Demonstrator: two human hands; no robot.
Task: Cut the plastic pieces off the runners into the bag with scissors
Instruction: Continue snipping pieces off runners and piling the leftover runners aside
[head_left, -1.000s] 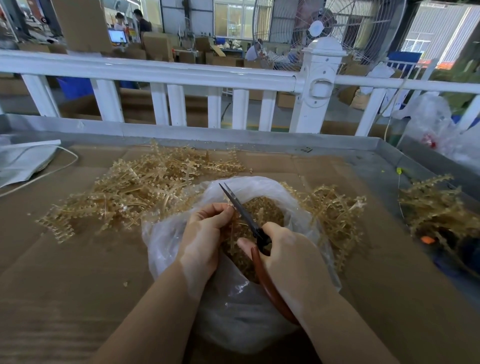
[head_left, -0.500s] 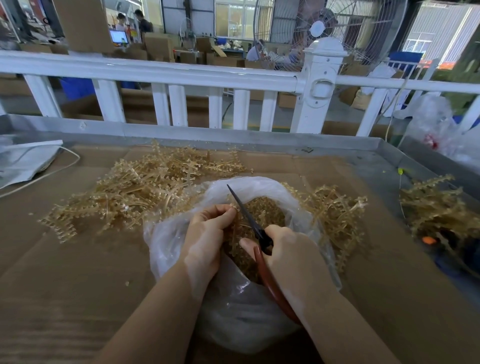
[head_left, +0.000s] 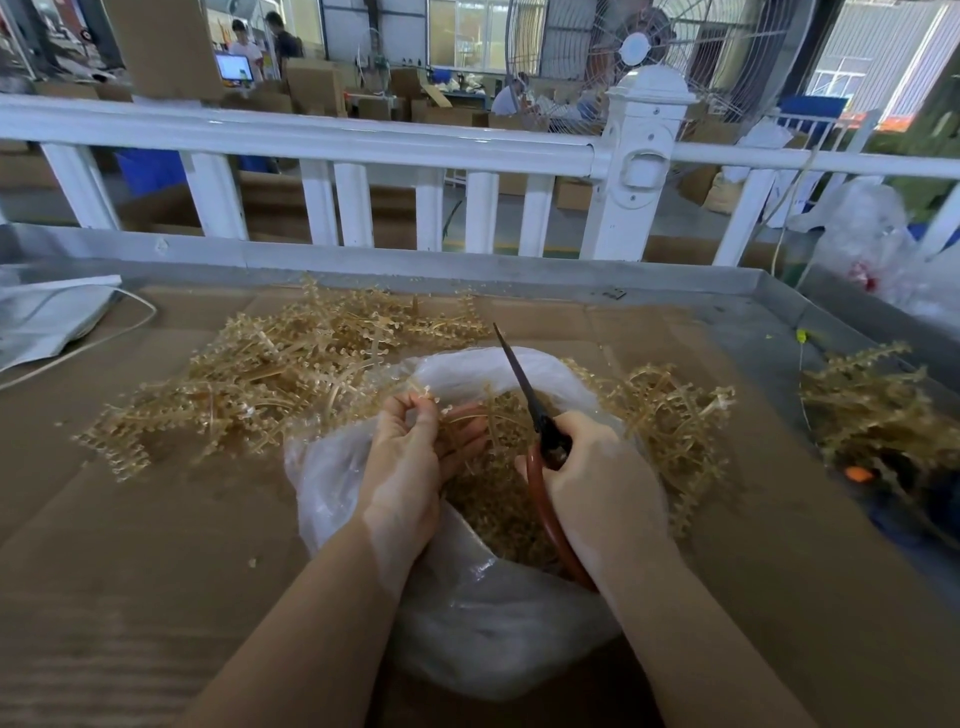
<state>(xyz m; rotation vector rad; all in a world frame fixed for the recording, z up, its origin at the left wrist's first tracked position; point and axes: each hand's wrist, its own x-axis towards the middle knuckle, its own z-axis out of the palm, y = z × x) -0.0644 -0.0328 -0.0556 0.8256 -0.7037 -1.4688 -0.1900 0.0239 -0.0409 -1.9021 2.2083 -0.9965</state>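
Left hand (head_left: 410, 457) now pinches fresh runner (head_left: 470, 413) over bag (head_left: 467, 613) mouth; before, it was lower beside blades. Right hand (head_left: 597, 478) grips scissors (head_left: 524, 395), blades together, tip swung to 12 o'clock. Likely between cuts. Uncut pile (head_left: 270, 379) at 10 o'clock of bag, another pile (head_left: 670, 415) at 3 o'clock.

A counter (head_left: 130, 545) lined with flattened brown cardboard sits inside a raised grey metal rim (head_left: 363, 257). Just behind it runs a white railing of square balusters (head_left: 322, 145) with a capped white post (head_left: 641, 171). Beyond lies a daylit workshop: stacked brown cardboard boxes (head_left: 311, 88), a large round wire-caged fan (head_left: 644, 52), a glowing blue monitor (head_left: 234, 66), and pale paned windows (head_left: 467, 31) along the far wall.
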